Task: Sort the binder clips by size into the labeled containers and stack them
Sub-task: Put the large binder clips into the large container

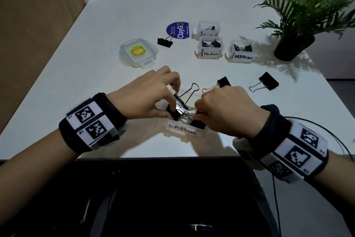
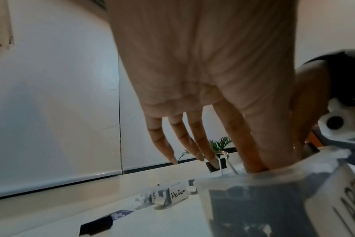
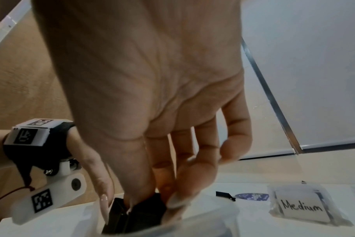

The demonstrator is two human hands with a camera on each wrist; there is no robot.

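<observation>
The clear container labeled LARGE [image 1: 189, 131] stands near the table's front edge, with black large binder clips inside. My left hand [image 1: 173, 104] pinches a black binder clip [image 1: 181, 102] that tilts up out of the container, its wire handles pointing away. My right hand [image 1: 199, 115] reaches in from the right, and its fingertips pinch another black clip [image 3: 146, 210] inside the container [image 3: 203, 213]. In the left wrist view the thumb and forefinger [image 2: 253, 160] dip past the container's rim [image 2: 223, 179]. Three loose clips lie on the table [image 1: 165, 42] [image 1: 223, 82] [image 1: 268, 83].
Behind stand a small container [image 1: 208, 28] and two labeled Medium [image 1: 211, 49] [image 1: 241, 52], each holding clips. A lid [image 1: 138, 52] lies at left, a blue ClayGo sticker [image 1: 177, 30] beside it, and a potted plant [image 1: 295, 44] at the far right.
</observation>
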